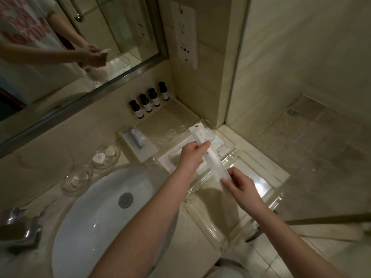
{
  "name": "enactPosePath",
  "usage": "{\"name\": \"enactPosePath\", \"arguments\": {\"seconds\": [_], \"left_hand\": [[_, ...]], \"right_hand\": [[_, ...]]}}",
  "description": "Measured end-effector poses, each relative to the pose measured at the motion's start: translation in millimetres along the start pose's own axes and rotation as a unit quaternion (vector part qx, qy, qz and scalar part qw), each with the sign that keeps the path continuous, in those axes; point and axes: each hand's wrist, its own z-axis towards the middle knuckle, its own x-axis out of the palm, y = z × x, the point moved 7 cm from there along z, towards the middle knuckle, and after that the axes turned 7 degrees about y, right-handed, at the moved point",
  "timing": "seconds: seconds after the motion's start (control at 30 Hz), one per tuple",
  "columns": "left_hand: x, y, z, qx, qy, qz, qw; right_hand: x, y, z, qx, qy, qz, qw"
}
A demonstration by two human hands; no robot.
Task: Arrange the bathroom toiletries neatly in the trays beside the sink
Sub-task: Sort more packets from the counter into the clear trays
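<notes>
A long white toothbrush packet [208,151] is held slantwise above the clear trays. My left hand [190,157] pinches its upper half and my right hand [240,186] grips its lower end. Beneath it a clear acrylic tray [228,141] holds several flat white packets [170,159]. A second clear tray [265,183] lies to the right, nearer the counter edge. Several small dark-capped bottles [149,100] stand in a row at the back by the mirror. A white boxed kit [138,142] lies left of the trays.
The white sink basin [96,215] with its drain is at lower left, a chrome tap [22,227] at its left. Two glass dishes [105,157] [77,180] sit behind the basin, one with round soaps. A mirror [70,43] and wall panel [185,35] are behind.
</notes>
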Motion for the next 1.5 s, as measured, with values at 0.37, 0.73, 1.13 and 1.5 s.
{"name": "enactPosePath", "arguments": {"seconds": [0.37, 0.73, 1.13, 1.5], "left_hand": [[7, 21, -13, -0.016, 0.014, -0.091, 0.996], [-16, 26, -21, 0.100, 0.022, 0.165, 0.981], [-6, 20, -17, 0.039, -0.047, 0.121, 0.991], [32, 36, -9, -0.055, 0.038, 0.012, 0.998]], "right_hand": [[-73, -49, -16, 0.130, -0.169, 0.260, 0.942], [-81, -60, 8, 0.214, -0.028, 0.219, 0.952], [-31, -45, 4, 0.183, 0.069, 0.129, 0.972], [-27, -27, -5, 0.067, -0.005, 0.029, 0.997]]}}
